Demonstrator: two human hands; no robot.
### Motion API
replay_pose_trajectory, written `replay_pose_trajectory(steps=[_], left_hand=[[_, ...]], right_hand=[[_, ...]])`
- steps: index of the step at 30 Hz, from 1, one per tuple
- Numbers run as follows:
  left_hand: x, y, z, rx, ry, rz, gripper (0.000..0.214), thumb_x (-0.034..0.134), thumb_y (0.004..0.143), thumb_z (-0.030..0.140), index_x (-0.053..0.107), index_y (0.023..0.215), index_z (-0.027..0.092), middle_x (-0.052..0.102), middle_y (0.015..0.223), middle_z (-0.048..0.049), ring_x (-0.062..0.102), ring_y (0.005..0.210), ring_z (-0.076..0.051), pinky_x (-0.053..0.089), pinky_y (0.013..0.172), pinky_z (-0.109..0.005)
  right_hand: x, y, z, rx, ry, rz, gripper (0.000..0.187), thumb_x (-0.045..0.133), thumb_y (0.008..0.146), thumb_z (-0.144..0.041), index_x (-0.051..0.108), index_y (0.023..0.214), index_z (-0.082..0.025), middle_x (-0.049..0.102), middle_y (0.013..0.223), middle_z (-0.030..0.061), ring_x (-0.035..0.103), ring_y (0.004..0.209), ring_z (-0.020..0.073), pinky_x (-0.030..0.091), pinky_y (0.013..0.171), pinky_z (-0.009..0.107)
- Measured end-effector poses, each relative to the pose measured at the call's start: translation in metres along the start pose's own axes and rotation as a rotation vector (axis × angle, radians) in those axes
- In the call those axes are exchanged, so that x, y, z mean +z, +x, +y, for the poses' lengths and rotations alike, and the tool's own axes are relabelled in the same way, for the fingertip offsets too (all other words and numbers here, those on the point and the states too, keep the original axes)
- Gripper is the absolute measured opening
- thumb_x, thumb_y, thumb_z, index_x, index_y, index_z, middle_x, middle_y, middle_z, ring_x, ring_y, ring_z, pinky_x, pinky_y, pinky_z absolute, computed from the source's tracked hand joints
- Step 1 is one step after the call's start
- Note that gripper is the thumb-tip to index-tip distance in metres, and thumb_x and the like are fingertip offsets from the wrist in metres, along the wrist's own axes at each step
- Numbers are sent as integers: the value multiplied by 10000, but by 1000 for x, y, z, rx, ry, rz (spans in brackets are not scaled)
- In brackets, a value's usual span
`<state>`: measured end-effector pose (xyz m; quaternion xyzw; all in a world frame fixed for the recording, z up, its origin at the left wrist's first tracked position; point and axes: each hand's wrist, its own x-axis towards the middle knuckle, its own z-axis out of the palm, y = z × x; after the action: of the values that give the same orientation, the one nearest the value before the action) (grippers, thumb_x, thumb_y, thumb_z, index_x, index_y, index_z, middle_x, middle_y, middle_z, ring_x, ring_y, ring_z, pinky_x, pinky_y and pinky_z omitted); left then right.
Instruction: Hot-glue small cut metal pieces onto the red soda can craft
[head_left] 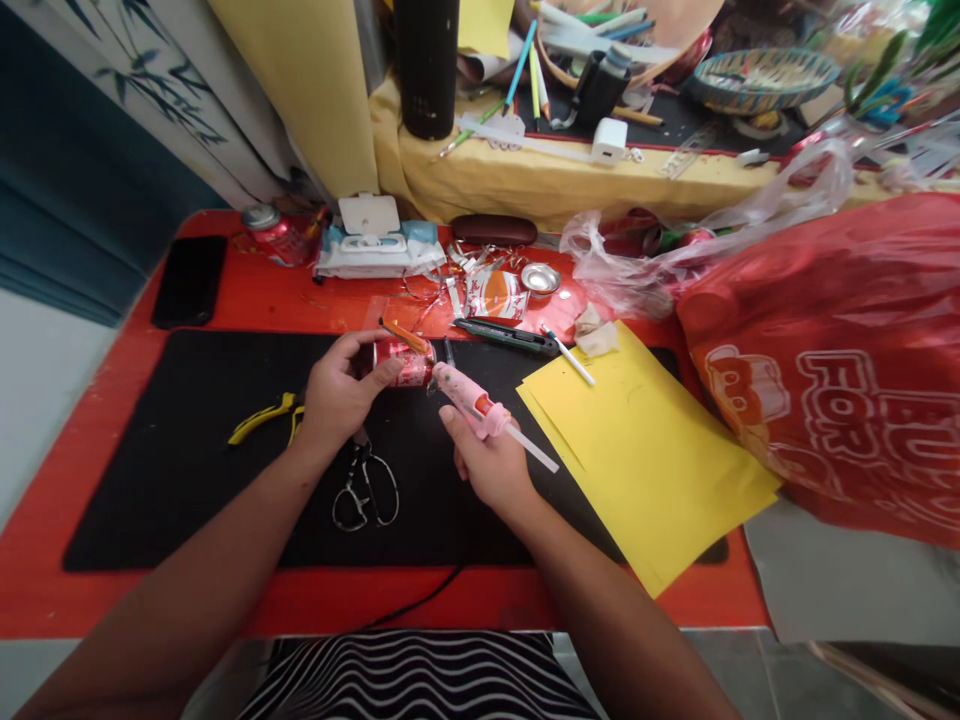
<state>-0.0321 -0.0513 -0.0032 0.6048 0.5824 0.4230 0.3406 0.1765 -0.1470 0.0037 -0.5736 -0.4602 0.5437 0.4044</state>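
Note:
My left hand (341,390) grips a red aluminium can (405,365) lying on its side, with a small orange piece on top of it. My right hand (484,465) holds a pink hot glue gun (469,400), its nozzle close to the can and a white glue stick (532,447) sticking out of its back. Both hands are above a black desk mat (172,480). Yellow-handled pliers (262,418) lie left of my left hand, and black-handled scissors (365,490) lie below it. Sheets of yellow paper (645,460) lie right of my right hand.
A utility knife (506,337) and a small metal dish (540,280) lie beyond the hands, among cut can scraps. A wet wipes pack (375,245) and a black phone (189,282) sit on the orange table (225,295). A large red plastic bag (825,360) covers the right side.

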Motion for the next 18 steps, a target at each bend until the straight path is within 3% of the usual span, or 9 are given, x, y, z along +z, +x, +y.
replay_pose_trajectory(steps=[3,11,18], left_hand=[[0,0,0,-5,-9,-7,499,861,830,572,804,1187,229,826,1191,-76,754,1050,-277,590,979,-406],[0,0,1,-20,3,-3,498,854,822,559,801,1181,218,823,1102,-57,738,931,-242,608,864,-359],[1,0,-3,2,8,-4,506,848,833,574,795,1186,216,814,1090,-59,732,911,-237,608,838,-355]], right_hand=[[1,0,0,-2,41,27,594,692,1042,-595,766,1487,-209,489,461,-91,460,392,131,402,416,236],[2,0,0,-3,78,37,571,708,1030,-599,800,1414,-187,493,444,-84,454,384,132,379,388,228],[2,0,3,-8,74,35,600,704,1039,-603,765,1482,-202,483,452,-93,444,378,127,380,391,229]])
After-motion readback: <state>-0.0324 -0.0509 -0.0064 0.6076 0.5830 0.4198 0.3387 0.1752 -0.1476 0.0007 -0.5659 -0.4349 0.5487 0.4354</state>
